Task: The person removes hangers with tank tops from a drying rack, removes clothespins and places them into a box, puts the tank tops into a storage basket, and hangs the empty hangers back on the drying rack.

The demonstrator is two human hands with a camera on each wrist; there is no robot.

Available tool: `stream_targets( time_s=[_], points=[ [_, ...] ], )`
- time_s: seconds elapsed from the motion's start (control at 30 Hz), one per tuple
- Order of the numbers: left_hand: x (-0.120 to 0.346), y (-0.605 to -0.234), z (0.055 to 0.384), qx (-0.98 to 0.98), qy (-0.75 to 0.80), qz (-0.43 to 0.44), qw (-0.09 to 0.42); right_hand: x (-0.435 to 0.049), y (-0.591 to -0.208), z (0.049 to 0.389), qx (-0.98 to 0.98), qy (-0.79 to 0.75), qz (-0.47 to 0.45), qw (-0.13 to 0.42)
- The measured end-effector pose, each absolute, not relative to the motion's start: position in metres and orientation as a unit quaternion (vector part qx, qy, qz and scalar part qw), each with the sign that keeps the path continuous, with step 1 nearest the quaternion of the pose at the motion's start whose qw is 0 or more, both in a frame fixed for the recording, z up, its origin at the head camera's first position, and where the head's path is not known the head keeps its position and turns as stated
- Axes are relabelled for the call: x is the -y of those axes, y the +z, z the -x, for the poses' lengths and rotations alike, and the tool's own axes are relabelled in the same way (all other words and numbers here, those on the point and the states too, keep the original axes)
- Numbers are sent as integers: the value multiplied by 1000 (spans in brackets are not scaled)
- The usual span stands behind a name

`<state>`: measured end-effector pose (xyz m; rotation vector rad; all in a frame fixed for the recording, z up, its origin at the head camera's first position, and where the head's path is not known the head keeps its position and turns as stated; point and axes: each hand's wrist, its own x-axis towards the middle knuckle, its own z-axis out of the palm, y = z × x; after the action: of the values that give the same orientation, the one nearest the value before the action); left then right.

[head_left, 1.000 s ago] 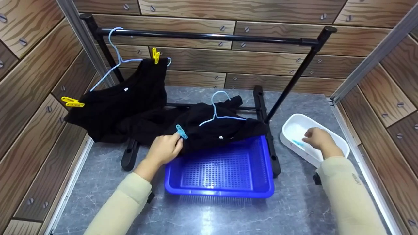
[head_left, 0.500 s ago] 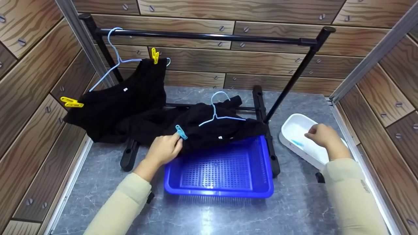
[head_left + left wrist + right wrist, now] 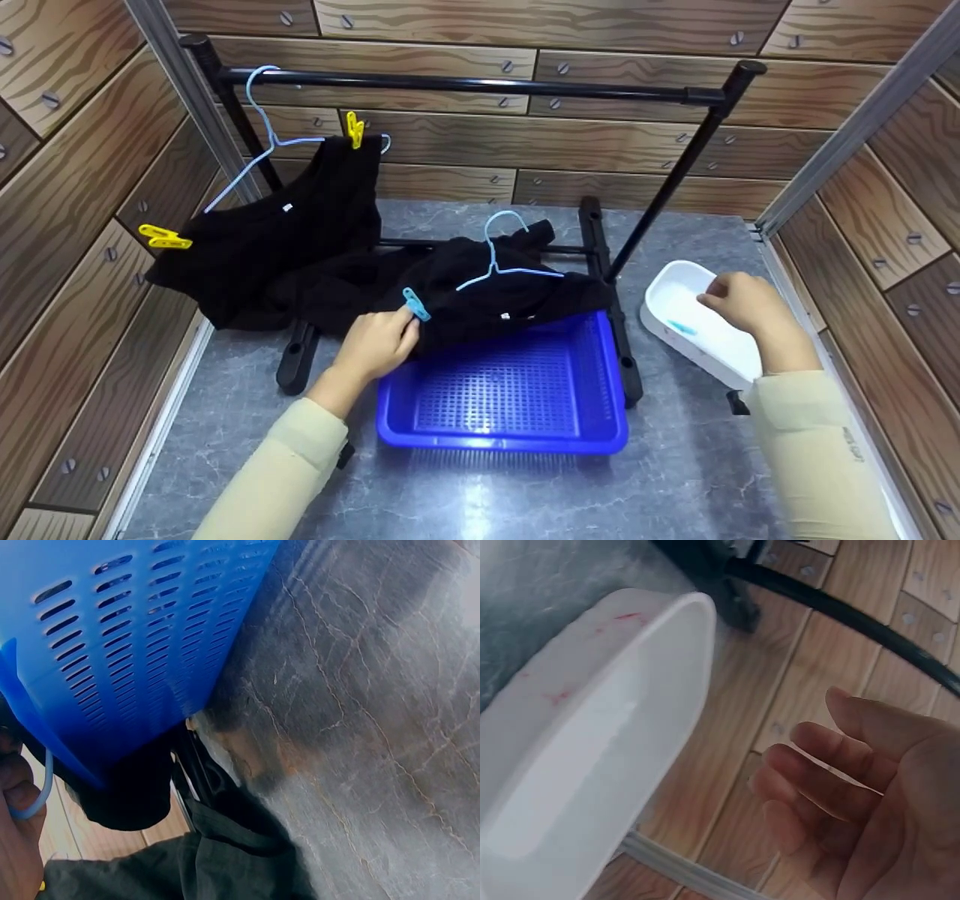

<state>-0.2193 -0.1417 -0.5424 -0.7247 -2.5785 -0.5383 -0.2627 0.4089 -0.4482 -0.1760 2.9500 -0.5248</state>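
My left hand point(image 3: 377, 343) grips the left end of a light blue clothes hanger point(image 3: 493, 259). In the left wrist view, the curled fingers point(image 3: 19, 780) are around the hanger's pale loop. A black shirt point(image 3: 465, 322) is on that hanger, draped over the back of a blue basket point(image 3: 502, 444). Just above the left hand, a blue clothespin point(image 3: 415, 304) clips the shirt's shoulder. My right hand point(image 3: 750, 304) hovers over a white tray point(image 3: 675, 271), fingers loosely bent and holding nothing in the right wrist view. Inside the tray lies another blue clothespin point(image 3: 682, 328).
A black garment rack point(image 3: 480, 85) stands behind the basket, its foot point(image 3: 630, 371) along the basket's right side. On the rack's left, a second black shirt point(image 3: 277, 240) hangs from a hanger with yellow clothespins point(image 3: 166, 237) at both shoulders. Wood-patterned walls enclose the grey floor.
The right hand has drifted up and to the right above the white tray, and more of the tray's lower edge shows. The left hand, shirt and hanger stay in place.
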Motion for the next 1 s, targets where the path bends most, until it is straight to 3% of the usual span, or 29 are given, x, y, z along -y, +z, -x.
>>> stream_targets(
  time_s=[0.6, 1.0],
  points=[
    [141, -540, 215, 922, -196, 264, 206, -348, -413, 243, -982, -158, 101, 1],
    [137, -539, 215, 921, -199, 265, 203, -307, -418, 236, -971, -189, 136, -58]
  ],
)
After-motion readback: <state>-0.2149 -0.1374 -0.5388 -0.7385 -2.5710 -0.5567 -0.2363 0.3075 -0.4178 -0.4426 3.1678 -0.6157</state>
